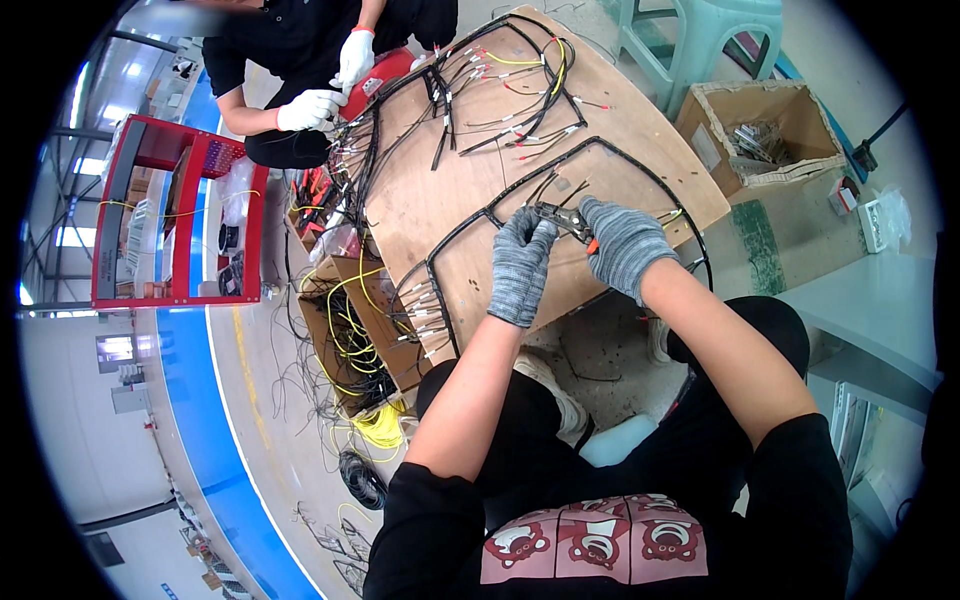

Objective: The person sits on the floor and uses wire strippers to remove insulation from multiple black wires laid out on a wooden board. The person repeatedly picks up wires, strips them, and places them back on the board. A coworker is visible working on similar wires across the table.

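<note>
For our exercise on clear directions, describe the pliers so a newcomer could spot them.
Find the large wooden board; over its near part is the wearer's grey-gloved right hand. The pliers jut from it toward the left hand, their metal head and orange-red handle setting them apart from the black cables nearby.

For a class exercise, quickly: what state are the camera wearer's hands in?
Left hand: curled closed beside the pliers; what it holds cannot be told.
Right hand: closed, holding the pliers.
</note>
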`<state>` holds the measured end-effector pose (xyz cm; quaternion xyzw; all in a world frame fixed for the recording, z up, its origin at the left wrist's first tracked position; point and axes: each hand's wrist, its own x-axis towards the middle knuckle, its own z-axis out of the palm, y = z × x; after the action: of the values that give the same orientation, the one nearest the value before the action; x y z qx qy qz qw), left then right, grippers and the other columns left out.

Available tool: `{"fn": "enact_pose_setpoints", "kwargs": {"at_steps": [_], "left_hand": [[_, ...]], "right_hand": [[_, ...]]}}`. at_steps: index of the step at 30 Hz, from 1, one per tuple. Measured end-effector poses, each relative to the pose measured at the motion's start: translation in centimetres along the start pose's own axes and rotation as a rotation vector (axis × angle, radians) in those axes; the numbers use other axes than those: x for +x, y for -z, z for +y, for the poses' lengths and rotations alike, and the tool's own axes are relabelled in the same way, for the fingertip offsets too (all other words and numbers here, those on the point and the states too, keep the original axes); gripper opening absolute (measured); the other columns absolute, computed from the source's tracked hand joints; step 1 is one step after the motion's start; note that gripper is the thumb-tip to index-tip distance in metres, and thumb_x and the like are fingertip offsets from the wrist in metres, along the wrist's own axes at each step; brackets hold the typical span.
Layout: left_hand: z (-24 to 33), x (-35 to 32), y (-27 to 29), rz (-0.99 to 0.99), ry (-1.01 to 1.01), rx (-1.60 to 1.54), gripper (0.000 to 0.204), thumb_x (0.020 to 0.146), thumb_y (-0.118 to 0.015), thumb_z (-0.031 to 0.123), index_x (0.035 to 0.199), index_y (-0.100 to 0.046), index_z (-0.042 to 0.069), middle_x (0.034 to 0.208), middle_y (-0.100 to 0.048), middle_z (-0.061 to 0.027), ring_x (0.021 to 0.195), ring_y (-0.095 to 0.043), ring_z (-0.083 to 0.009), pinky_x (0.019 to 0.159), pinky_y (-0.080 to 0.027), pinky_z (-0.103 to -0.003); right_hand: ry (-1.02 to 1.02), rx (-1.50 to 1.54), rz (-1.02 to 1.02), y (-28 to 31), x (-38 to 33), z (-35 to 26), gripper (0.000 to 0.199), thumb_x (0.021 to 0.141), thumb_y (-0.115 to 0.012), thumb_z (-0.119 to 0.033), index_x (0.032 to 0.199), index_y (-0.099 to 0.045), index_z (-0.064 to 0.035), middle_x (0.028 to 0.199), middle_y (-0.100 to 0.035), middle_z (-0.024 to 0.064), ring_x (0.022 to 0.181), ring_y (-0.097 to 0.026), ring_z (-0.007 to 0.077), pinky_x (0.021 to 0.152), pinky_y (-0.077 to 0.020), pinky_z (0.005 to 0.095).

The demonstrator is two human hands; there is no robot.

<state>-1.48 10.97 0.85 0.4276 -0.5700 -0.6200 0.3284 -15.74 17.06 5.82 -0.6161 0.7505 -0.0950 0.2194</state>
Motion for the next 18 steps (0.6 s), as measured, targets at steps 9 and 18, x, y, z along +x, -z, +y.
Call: {"fn": "enact_pose_setpoints", "kwargs": {"at_steps": [9, 18], "left_hand": [[-0.1, 0.3, -0.2, -0.037, -0.055, 0.031, 0.008, 0.085, -0.055, 0.013, 0.087, -0.057, 0.007, 0.071, -0.051, 0.0042, 0.057, -0.039, -0.0034, 0.051, -0.034, -0.017], [-2.7, 0.3, -0.5, -0.025, -0.083, 0.223, 0.008, 0.083, -0.055, 0.008, 0.088, -0.059, 0.002, 0.073, -0.056, -0.0006, 0.063, -0.046, -0.0068, 0.059, -0.041, -0.02]], "right_hand": [[-0.11, 1.162, 0.057, -3.2, 1.0, 4.4, 0.026, 0.075, -0.061, -0.024, 0.09, -0.051, -0.0058, 0.076, -0.056, 0.0097, 0.074, -0.055, 0.0229, 0.068, -0.0457, 0.0309], [-0.121, 1.582, 0.424, 6.1, 0.2, 13.4, 0.014, 0.078, -0.056, -0.012, 0.089, -0.053, -0.0055, 0.073, -0.055, 0.002, 0.058, -0.054, 0.0122, 0.057, -0.0506, 0.0268]]}}
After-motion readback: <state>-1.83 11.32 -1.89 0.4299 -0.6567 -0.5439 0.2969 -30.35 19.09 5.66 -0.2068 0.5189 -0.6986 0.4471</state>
